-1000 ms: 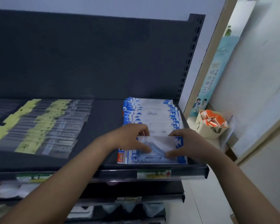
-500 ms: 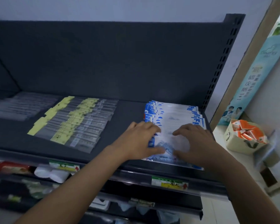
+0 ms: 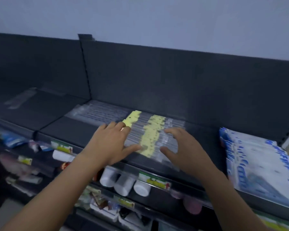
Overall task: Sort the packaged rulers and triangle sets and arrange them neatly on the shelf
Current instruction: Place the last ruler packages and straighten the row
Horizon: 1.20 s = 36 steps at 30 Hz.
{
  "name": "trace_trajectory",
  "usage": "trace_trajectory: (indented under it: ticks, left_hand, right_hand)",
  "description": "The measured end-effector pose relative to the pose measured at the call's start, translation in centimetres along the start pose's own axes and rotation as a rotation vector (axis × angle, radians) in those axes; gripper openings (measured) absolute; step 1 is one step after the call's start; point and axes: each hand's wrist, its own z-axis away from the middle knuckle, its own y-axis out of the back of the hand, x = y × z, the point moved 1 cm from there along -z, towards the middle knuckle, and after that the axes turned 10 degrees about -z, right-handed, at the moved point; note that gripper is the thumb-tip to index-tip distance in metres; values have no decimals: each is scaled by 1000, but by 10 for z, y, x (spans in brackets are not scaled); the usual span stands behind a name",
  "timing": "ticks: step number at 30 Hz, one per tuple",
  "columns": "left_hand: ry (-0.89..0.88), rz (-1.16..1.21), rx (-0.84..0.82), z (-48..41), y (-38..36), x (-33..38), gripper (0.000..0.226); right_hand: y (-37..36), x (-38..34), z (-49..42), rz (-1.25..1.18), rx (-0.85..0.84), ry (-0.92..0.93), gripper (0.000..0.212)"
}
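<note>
reaching over the front edge of the shelf (image 3: 70,129), the left hand (image 3: 110,144) rests on the left end of a fanned row of packaged rulers (image 3: 151,135) with yellow labels, its fingers straight and spread wide. the row lies near the middle of the front edge. the right hand (image 3: 185,150) is also spread wide, fingers bent over the row's right end; blur hides whether the tips touch. more clear rulers (image 3: 100,112) lie behind, toward the back edge. blue-and-white triangle sets (image 3: 257,164) are stacked at the right edge, well apart.
</note>
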Motion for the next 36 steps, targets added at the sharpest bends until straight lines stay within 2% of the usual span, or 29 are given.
trace_trajectory:
  ticks: [7,16,24,29,32,34,36]
  left_hand:
    - [158,-73,-86,50,-49,-149,79]
    - [345,-75,-166,90,-93,-286,77]
    - [454,-124,-238,75,-146,-405,79]
    - [466,-110,-304,38,-184,-483,69]
    - [436,-98,-318,13,-212,-520,49]
    - [393,-52,-332,0,-232,-538,40]
    - [358,6,-324,-14,-249,-557,42]
  right_hand:
    - [-96,-104,-74,-28,27,109,47]
    - [-190,-200,-161,-106,-74,171,46]
    - [-282,-256,-272,-154,-225,172,52]
    - [-333,-286,-343,-176,-283,145,53]
    - [-367,-306,-377,-180,-348,86,50]
    - [-389,-320,-395,-165,-371,46,41]
    - [-408,-330,-414,-130,-383,9,30]
